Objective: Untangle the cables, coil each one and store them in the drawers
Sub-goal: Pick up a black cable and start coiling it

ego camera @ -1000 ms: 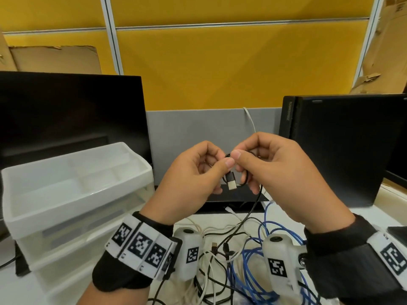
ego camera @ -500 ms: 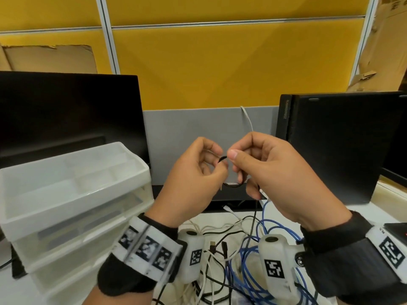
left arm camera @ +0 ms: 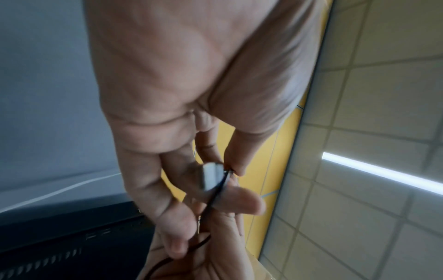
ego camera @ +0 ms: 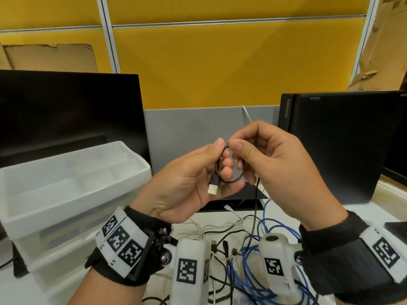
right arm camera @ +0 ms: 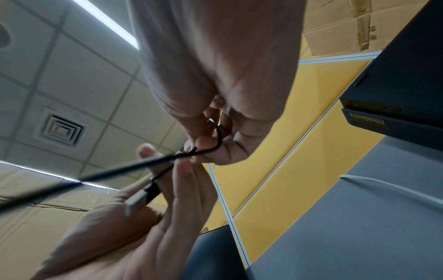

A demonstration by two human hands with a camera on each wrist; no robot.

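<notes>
Black USB cable (ego camera: 231, 180): held above the desk, between both hands, in front of the grey partition (ego camera: 187, 126). A single small loop is formed at its end; the silver USB plug (ego camera: 213, 189) hangs from the loop's lower left, lying across the left palm. The remaining length is seen dropping from the right hand toward the cable pile below.

Left hand (ego camera: 187, 183): palm turned up, thumb (ego camera: 217, 146) pressed onto the top of the loop, the other fingers curled behind it; the loop is gripped. In the left wrist view the plug (left arm camera: 210, 179) is shown blurred against the fingers.

Right hand (ego camera: 275, 164): the cable is pinched at the top of the loop between thumb (ego camera: 239, 147) and forefinger, just beside the left thumb; the other fingers are curled. In the right wrist view the plug (right arm camera: 138, 200) and the cord (right arm camera: 134, 166) are seen crossing between the two hands.

Cable pile (ego camera: 242, 238): black, white and blue cables (ego camera: 271, 227) lie tangled on the white desk (ego camera: 13, 291) beneath the wrists.

Drawer unit (ego camera: 66, 194): translucent white plastic, at left on the desk, with a divided tray on top; drawer fronts are shown closed.

Surroundings: a dark monitor (ego camera: 66, 115) behind the drawer unit, a black computer case (ego camera: 341, 146) at right, a yellow wall panel (ego camera: 220, 62) and cardboard (ego camera: 50, 58) behind.
</notes>
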